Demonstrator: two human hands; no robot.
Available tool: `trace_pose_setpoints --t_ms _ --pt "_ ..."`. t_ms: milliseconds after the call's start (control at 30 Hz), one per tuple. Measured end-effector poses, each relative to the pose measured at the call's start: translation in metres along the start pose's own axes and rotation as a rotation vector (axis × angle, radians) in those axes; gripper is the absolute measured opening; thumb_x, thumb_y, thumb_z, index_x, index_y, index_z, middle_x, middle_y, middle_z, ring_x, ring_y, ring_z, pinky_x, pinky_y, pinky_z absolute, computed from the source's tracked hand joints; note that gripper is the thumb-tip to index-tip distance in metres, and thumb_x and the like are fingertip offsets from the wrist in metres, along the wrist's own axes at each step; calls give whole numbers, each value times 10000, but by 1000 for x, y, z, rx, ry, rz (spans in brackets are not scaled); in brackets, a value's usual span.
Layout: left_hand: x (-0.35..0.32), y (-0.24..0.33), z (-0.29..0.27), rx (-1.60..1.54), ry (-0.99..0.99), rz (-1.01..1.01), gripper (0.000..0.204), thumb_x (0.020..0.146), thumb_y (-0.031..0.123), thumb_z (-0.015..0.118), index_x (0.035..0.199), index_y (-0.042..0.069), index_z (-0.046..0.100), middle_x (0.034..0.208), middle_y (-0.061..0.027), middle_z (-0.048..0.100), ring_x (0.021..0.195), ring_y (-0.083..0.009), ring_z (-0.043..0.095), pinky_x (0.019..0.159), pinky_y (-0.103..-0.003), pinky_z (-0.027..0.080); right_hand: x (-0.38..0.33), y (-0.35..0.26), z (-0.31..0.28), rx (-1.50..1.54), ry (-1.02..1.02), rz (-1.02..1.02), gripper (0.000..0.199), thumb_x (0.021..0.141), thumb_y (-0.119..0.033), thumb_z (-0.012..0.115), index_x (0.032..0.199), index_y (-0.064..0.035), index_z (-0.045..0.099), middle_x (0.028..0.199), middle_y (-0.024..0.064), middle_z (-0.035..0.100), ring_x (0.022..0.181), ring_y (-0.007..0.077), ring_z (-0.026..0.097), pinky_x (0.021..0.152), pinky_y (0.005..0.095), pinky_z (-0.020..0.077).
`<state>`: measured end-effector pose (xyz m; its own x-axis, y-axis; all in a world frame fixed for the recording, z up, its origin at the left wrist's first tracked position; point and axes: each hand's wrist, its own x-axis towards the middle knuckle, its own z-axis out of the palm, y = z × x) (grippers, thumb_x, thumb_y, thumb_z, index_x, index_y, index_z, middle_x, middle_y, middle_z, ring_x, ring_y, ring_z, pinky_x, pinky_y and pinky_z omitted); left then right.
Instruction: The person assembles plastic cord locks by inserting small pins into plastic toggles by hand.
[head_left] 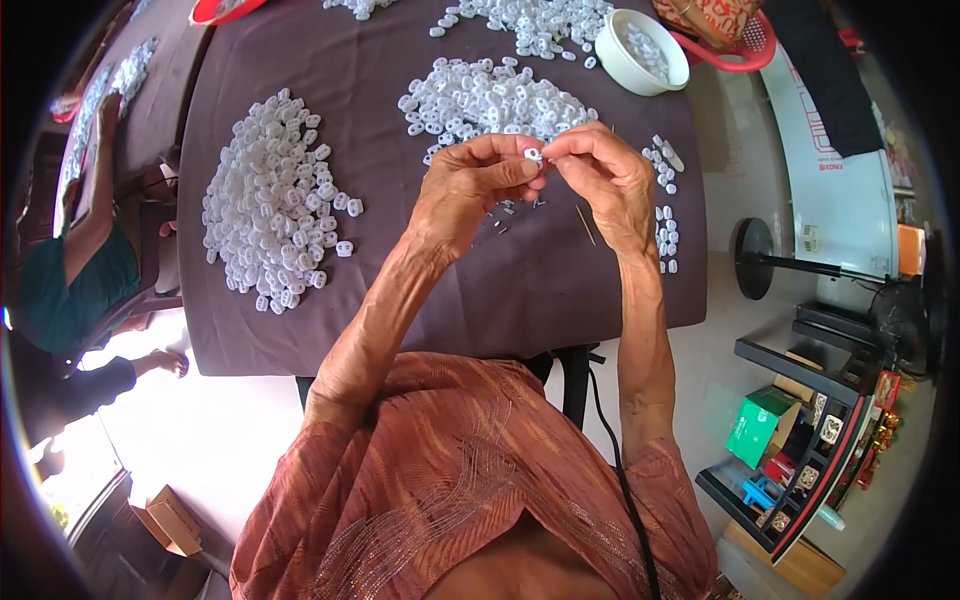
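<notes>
My left hand (470, 190) and my right hand (605, 175) meet above the dark table (520, 290). Both pinch one small white plastic piece (533, 154) between their fingertips. Directly behind the hands lies a heap of the same white pieces (490, 100). A larger heap (275, 200) is spread to the left. Small dark bits (505, 212) lie on the cloth under my hands, and a thin stick (586, 225) lies beside my right wrist.
A white bowl (640, 50) holding white pieces stands at the back right, next to a red basket (735, 45). More pieces (665, 215) trail along the right edge. Another person (80, 260) sits at the left. A black shelf (820, 430) stands on the floor at right.
</notes>
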<state>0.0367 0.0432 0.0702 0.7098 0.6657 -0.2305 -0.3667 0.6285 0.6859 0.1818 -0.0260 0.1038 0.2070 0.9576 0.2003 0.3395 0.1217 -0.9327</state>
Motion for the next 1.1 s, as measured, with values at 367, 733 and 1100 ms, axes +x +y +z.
trace_pose_setpoints --t_ms 367,733,1100 --pt "-9 8 14 89 19 145 162 752 83 653 878 -15 625 747 -57 615 667 -117 562 632 -249 464 -2 -20 9 5 119 -25 171 780 20 555 950 8 578 841 29 578 770 80 537 720 203 432" --pt "-10 8 15 146 19 144 118 760 58 636 865 6 625 786 -46 613 700 -131 577 673 -257 476 -5 -15 14 4 186 -100 158 783 24 566 940 10 579 847 28 585 780 78 546 701 196 435" --pt "-13 10 21 214 60 174 100 752 43 628 840 -4 629 731 -46 608 659 -113 555 634 -238 445 -5 -11 15 -147 189 -220 133 784 36 556 913 10 576 838 28 578 758 72 533 660 184 426"
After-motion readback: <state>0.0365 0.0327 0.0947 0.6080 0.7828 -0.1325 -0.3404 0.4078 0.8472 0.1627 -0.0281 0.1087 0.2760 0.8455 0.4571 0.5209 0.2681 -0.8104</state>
